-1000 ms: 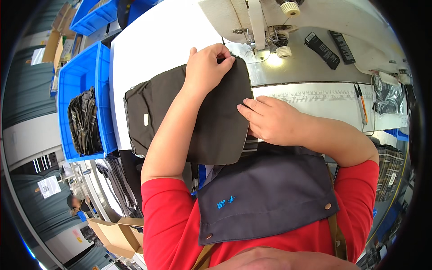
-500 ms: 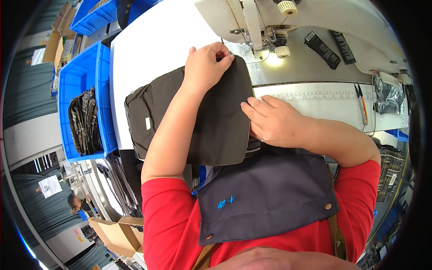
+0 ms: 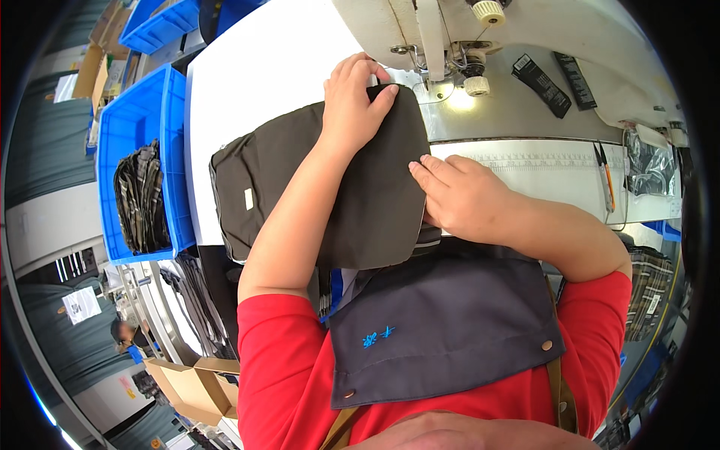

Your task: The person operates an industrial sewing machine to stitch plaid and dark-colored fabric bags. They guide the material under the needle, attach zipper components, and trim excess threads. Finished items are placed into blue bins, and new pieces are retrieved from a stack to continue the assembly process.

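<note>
A dark brown fabric piece (image 3: 375,180) with rounded corners and a small white label lies across the white table in front of me. My left hand (image 3: 354,101) pinches its far edge, thumb on top and fingers behind, close to the sewing machine's needle area (image 3: 437,75). At the right edge of the cloth, my right hand (image 3: 461,193) holds the border between thumb and fingers; the thumb is hidden beneath. A striped layer (image 3: 429,238) peeks out under the cloth below that hand.
The sewing machine (image 3: 570,30) fills the far right, its lamp lighting the plate. Black printed tags (image 3: 541,85) lie beside it. Snips with an orange handle (image 3: 606,176) rest by a printed ruler (image 3: 540,159). On the left stands a blue bin (image 3: 176,165) with folded plaid cloth (image 3: 140,199).
Both hands have shifted the fabric slightly right and away from me, bringing its far corner nearer the needle area. The grip of each hand stays on the same edges.
</note>
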`<move>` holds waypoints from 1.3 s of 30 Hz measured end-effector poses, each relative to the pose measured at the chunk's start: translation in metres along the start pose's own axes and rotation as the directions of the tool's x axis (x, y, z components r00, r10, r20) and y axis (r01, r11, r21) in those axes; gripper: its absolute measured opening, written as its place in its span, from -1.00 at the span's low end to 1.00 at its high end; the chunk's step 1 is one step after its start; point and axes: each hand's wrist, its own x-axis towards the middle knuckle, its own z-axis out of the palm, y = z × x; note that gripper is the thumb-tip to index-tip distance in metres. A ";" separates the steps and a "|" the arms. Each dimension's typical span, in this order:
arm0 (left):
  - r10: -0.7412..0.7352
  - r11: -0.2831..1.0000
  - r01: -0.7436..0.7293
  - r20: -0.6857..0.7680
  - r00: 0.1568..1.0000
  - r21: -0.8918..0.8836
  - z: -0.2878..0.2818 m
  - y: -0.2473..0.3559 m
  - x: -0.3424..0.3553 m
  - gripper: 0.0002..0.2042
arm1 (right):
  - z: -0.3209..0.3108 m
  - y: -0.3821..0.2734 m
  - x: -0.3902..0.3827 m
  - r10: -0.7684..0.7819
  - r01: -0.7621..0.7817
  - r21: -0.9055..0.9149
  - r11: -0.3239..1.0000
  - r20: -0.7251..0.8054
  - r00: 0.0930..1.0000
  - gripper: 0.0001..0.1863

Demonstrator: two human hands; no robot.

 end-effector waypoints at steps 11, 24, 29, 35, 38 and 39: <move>0.040 0.998 -0.036 0.107 0.993 -0.045 0.022 -0.013 0.038 -0.63 | 0.001 0.006 -0.001 0.098 -0.096 -0.065 0.993 0.028 0.995 -0.77; 0.022 0.999 -0.017 0.126 0.992 -0.043 0.024 -0.017 0.044 -0.54 | 0.001 0.009 0.002 0.160 -0.160 -0.003 0.987 0.049 0.986 -0.75; 0.035 0.999 -0.034 0.136 0.990 -0.009 0.025 -0.018 0.048 -0.52 | 0.003 0.006 0.000 0.196 -0.197 0.025 0.980 0.055 0.979 -0.68; 0.028 0.999 -0.029 0.095 0.995 0.013 0.032 -0.032 0.063 -0.53 | 0.002 0.011 0.007 0.223 -0.223 -0.001 0.975 0.046 0.974 -0.69; 0.045 0.998 -0.046 0.040 0.998 0.043 0.023 -0.031 0.059 -0.52 | 0.001 0.011 0.010 0.234 -0.237 0.040 0.971 0.068 0.970 -0.68; 0.043 0.998 -0.044 0.017 0.999 0.054 0.019 -0.029 0.054 -0.52 | -0.002 0.011 0.009 0.249 -0.254 0.042 0.966 0.090 0.964 -0.68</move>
